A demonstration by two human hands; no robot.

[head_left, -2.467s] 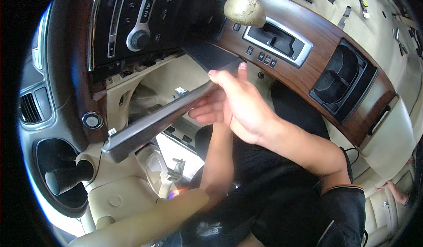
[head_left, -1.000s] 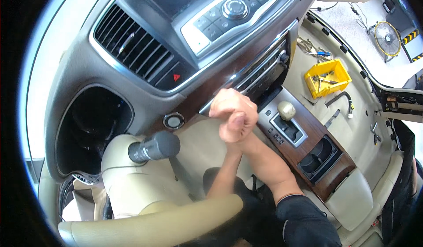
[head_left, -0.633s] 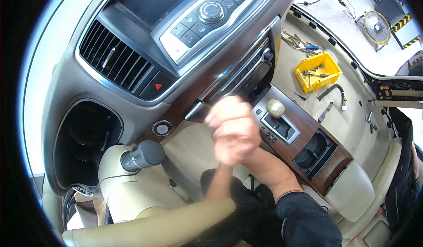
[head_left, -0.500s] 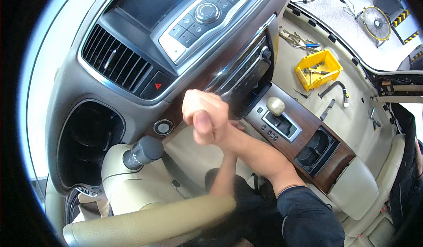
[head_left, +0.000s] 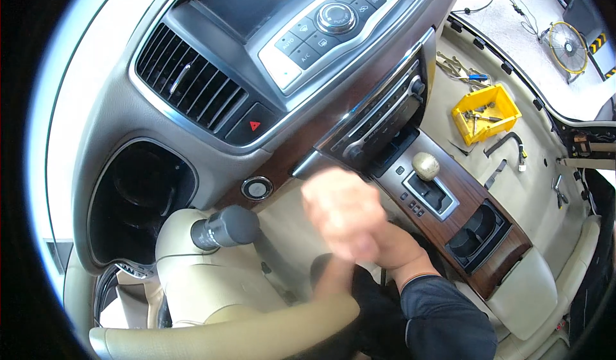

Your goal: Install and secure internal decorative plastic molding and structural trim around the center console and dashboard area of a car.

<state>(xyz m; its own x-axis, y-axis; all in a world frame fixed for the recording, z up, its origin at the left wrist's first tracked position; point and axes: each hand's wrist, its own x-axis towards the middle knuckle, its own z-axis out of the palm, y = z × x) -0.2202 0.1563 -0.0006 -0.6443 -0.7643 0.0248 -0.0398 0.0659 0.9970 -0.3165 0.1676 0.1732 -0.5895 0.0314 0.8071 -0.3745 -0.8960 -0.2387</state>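
My right hand (head_left: pixel 343 215) is blurred by motion and looks curled into a fist. It hovers just below the wood-trimmed lower edge of the dashboard (head_left: pixel 301 148), left of the gear knob (head_left: pixel 425 165). Its dark sleeve (head_left: pixel 443 318) comes in from the lower right. Only my left forearm (head_left: pixel 330 276) shows, rising from below; the left hand itself is hidden behind the right hand. A short grey trim edge (head_left: pixel 313 164) sits directly above the hands. I cannot see anything held in either hand.
A round start button (head_left: pixel 256 188) and a dark column stalk (head_left: pixel 224 227) lie to the left, above the beige steering wheel rim (head_left: pixel 224 334). The wood console with cup holders (head_left: pixel 478 235) runs to the right. A yellow bin (head_left: pixel 486 113) of tools sits on the passenger floor.
The long grey trim panel held 2.5 s ago is gone from my hands. The view has swung up to the dashboard, and my hands have shifted slightly around below the wood trim.
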